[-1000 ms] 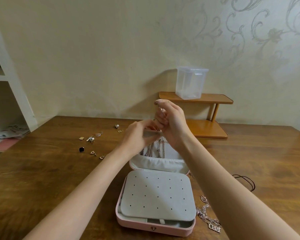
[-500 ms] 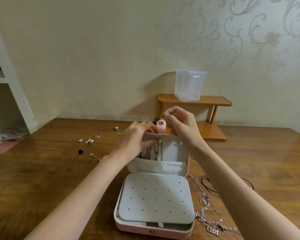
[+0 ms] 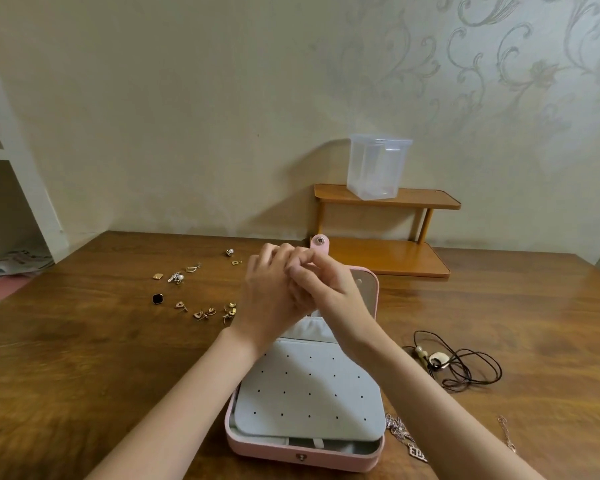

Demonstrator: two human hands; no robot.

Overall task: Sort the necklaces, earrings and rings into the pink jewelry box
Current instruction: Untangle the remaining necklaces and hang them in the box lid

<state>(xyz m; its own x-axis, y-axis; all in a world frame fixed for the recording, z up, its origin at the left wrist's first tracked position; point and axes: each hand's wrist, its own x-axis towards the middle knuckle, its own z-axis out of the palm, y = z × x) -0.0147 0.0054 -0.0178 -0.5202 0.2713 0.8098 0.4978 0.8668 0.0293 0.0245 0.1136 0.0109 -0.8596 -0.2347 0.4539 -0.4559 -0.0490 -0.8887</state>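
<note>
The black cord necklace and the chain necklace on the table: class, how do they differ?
The black cord necklace is a dark cord in loose loops with pale beads; the chain necklace is shiny metal links in a heap. The cord necklace lies farther from the pink jewelry box; the chain lies beside it. Both lie outside the box.

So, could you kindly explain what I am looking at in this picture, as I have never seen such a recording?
There is no machine here: a person wears a camera on the head, looking down at their own two bare hands. The left hand and right hand meet at the raised lid of the open pink jewelry box; what they pinch is hidden by the fingers. On the wooden table, earrings lie to the left, a black cord necklace to the right, and a silver chain beside the box. A clear container stands on a small shelf.
</note>
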